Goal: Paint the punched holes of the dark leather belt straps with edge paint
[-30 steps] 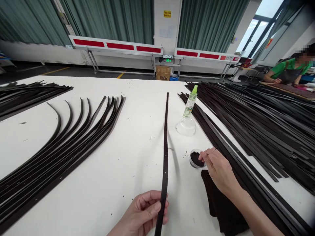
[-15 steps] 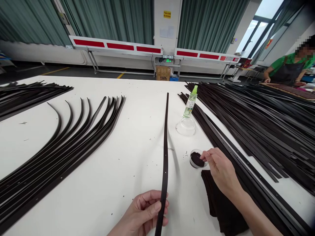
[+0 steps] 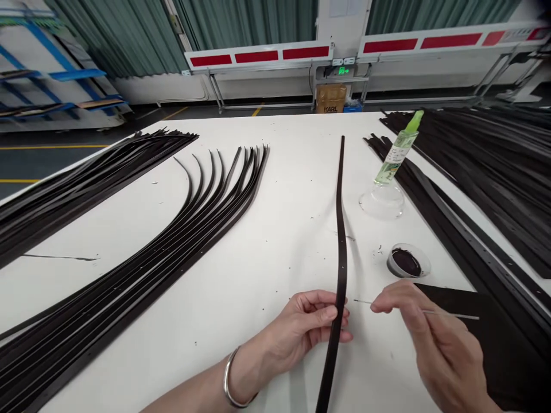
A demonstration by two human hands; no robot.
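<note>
My left hand (image 3: 297, 327) pinches a long black strap (image 3: 342, 246) between thumb and fingers. The strap's far end reaches away across the white table, and small holes or dots run along it. In my right hand (image 3: 434, 338) is a thin pale rod (image 3: 454, 315) with a dark tip, gripped between thumb and fingers. That tip points left, a short way right of the strap and apart from it. Beyond my right hand stands a small clear dish (image 3: 425, 268) of dark liquid or paste. A dark cloth (image 3: 499, 344) lies under and beside the right hand.
A green spray bottle (image 3: 396, 155) stands tilted in view behind an overturned-looking clear bowl (image 3: 381, 205). Several black straps (image 3: 167, 246) curve side by side on the left. More strap bundles lie at far left (image 3: 99, 183) and right (image 3: 482, 166) on the white table (image 3: 279, 218).
My right hand has moved from the dish towards the strap, and the rod now shows in it. The left hand still grips the strap. The view has swung left.
</note>
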